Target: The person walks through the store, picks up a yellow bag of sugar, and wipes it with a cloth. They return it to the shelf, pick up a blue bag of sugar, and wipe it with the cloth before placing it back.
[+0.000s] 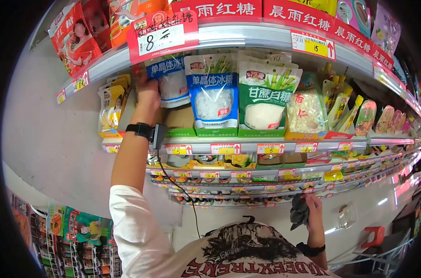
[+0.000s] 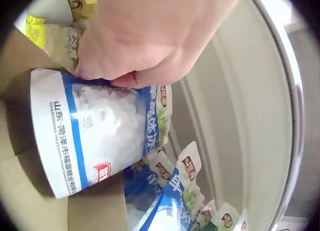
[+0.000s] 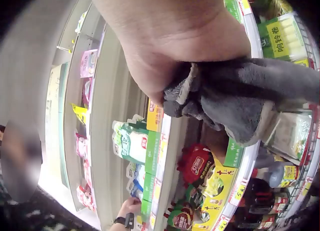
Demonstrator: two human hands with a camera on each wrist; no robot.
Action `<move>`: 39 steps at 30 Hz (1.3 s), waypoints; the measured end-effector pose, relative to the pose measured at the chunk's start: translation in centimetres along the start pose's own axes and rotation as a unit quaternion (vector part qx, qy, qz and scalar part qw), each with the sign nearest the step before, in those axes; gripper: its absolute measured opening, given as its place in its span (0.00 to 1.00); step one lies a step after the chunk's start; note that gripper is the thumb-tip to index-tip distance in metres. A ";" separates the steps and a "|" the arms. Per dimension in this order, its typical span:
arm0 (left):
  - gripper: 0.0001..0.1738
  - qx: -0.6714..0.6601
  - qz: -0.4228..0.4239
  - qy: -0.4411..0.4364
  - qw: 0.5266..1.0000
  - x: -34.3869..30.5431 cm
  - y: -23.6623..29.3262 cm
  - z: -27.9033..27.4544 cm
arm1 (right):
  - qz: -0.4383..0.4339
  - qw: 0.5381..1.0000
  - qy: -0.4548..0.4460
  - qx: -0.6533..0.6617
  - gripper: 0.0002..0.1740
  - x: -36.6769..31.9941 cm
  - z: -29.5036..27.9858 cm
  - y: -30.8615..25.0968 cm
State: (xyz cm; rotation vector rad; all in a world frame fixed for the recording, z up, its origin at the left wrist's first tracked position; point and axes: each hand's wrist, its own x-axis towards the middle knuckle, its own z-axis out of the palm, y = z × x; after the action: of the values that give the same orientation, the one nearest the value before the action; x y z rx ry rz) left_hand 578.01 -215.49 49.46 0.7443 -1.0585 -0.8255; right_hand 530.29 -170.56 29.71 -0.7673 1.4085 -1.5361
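My left hand grips the side of a blue and white bag of rock sugar on the upper shelf; in the left wrist view the left hand pinches the edge of that bag, which lies tilted over an open cardboard box. Beside it stands another blue bag, with a green and white sugar bag further right. Low at the right, my right hand holds a dark grey cloth; the right wrist view shows the cloth bunched under the right hand.
A red price card hangs from the shelf edge above the left hand. Yellow packets stand left of it, a bag of nuts to the right. Lower shelves hold more goods. A red stool stands on the floor.
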 end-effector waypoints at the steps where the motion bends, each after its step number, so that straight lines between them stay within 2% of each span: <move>1: 0.19 0.003 0.023 0.009 1.000 0.3 -0.2 0.3 | 0.012 1.000 0.005 0.013 0.11 -0.3 0.3 -0.8; 2: 0.18 0.101 -0.019 0.012 0.995 0.7 -0.1 0.3 | 0.023 0.999 0.011 0.026 0.10 -0.4 0.4 -1.3; 4: 0.17 0.292 -0.101 0.018 0.951 1.4 1.0 0.7 | 0.003 1.000 0.011 0.017 0.10 -0.2 -0.3 -0.7; 5: 0.15 0.374 0.054 0.021 0.925 2.5 1.2 0.2 | -0.007 1.000 0.014 0.013 0.11 -0.1 -0.6 -0.6; 6: 0.14 0.445 0.209 0.020 0.871 3.9 2.0 -0.7 | -0.020 0.999 0.025 0.009 0.11 -0.1 -0.9 -0.5; 8: 0.12 0.503 0.267 -0.003 0.822 2.7 4.9 0.0 | -0.041 0.998 0.048 0.006 0.11 -0.2 -1.1 -0.1; 11: 0.15 0.492 0.086 -0.221 0.837 1.0 5.1 -0.3 | -0.020 0.999 0.032 0.031 0.11 -0.5 -1.5 -0.3; 12: 0.12 0.372 -0.010 -0.251 0.894 -2.8 6.0 1.4 | -0.006 0.999 0.031 0.025 0.10 -0.5 -1.7 -0.3; 15: 0.09 0.280 -0.179 -0.224 0.916 -8.0 7.0 5.2 | -0.018 0.999 0.046 0.014 0.10 -0.3 -1.5 -0.1; 18: 0.19 0.270 -0.176 -0.225 0.920 -10.3 6.4 6.5 | -0.036 0.995 0.067 0.061 0.11 -0.2 -0.6 -0.7; 19: 0.20 0.296 -0.146 -0.239 0.913 -10.2 5.9 6.5 | -0.042 0.993 0.075 0.082 0.11 -0.1 -0.4 -0.7; 20: 0.21 0.322 -0.119 -0.253 0.905 -10.1 4.9 6.1 | -0.067 0.995 0.069 0.040 0.14 0.3 -1.0 0.1; 21: 0.22 0.347 -0.093 -0.266 0.895 -10.5 4.6 6.1 | -0.056 0.996 0.064 0.041 0.13 0.4 -1.1 0.4; 22: 0.25 0.322 -0.044 -0.259 0.909 -11.3 4.4 6.5 | -0.045 0.996 0.057 0.043 0.11 0.6 -1.1 0.6; 26: 0.26 0.492 0.158 -0.224 0.827 -11.5 5.1 5.9 | -0.032 0.997 0.037 0.057 0.09 0.2 -0.9 0.1; 29: 0.23 0.478 0.315 -0.171 0.802 -14.6 6.5 5.8 | -0.038 0.997 0.050 0.056 0.09 -0.1 -2.2 0.9; 31: 0.22 0.401 0.418 -0.105 0.808 -16.6 5.7 5.3 | -0.043 0.996 0.065 0.035 0.09 -0.7 -2.3 0.5; 33: 0.24 0.326 0.429 -0.064 0.840 -18.5 6.2 5.3 | -0.015 0.998 0.062 0.024 0.10 -0.9 -3.2 0.7; 35: 0.23 0.337 0.450 0.006 0.827 -19.7 5.9 3.2 | -0.008 0.999 0.048 0.001 0.11 -0.9 -4.0 0.4; 37: 0.20 0.186 0.342 0.056 0.919 -21.8 6.3 2.4 | -0.009 0.999 0.037 -0.022 0.11 -0.9 -4.2 -0.6; 39: 0.18 0.134 0.235 0.063 0.961 -25.1 8.2 5.0 | -0.013 0.998 0.022 -0.061 0.11 -0.9 -4.2 -1.6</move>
State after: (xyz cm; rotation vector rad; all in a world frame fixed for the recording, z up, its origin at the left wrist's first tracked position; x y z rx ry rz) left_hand 568.45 -190.47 46.97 0.7181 -1.1817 -0.2262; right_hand 526.65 -167.98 30.75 -0.8320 1.5406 -1.5051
